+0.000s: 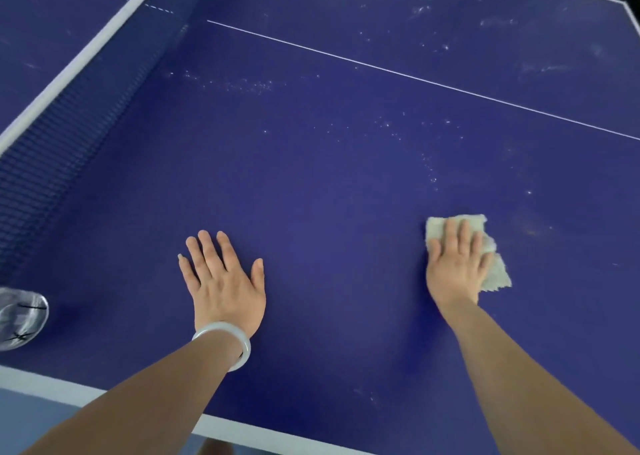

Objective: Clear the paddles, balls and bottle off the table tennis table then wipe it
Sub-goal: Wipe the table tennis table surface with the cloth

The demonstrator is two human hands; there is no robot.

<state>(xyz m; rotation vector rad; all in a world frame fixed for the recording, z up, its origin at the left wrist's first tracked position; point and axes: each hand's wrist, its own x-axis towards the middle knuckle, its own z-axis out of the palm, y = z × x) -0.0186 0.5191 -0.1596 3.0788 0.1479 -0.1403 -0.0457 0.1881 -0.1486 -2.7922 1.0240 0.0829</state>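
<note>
Pressing cloth (497,274) w/ flat right hand (455,268); left hand (225,283) flat on table (329,191); bottle (20,317) near net (69,125).

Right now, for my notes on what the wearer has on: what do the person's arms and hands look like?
Both forearms are bare, with no sleeves in view. The left hand has a smooth, pale white bangle round its wrist. The right hand and its wrist wear nothing. No gloves or rings show on either hand.

Left forearm (138,395) and right forearm (519,378): bare. Wrist of left hand (225,281): one rigid, smooth, pale white bangle (221,328), slightly translucent.
</note>
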